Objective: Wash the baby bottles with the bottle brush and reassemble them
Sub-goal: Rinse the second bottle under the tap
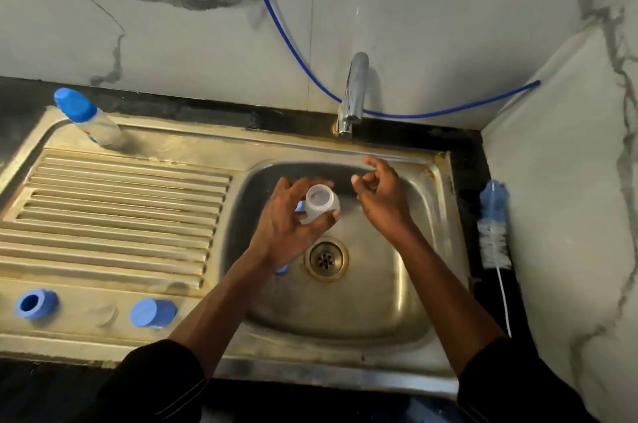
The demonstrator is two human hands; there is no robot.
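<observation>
My left hand (288,219) grips an open, clear baby bottle (320,203) over the steel sink basin (379,284), its mouth facing up toward me. My right hand (381,193) hovers just right of it with fingers loosely curled and holds nothing. The bottle brush (493,225), blue-tipped with white bristles and a wire handle, lies on the dark counter right of the sink. A blue collar ring (34,303) and a blue cap (152,312) sit on the near-left sink ledge. A capped bottle (86,117) stands at the back left.
The chrome tap (354,94) rises behind the basin; no water is visible. The drain (326,258) sits mid-basin. The ribbed drainboard (121,208) fills the left. A small blue piece (281,270) shows under my left wrist. A blue hose (431,113) runs along the marble wall.
</observation>
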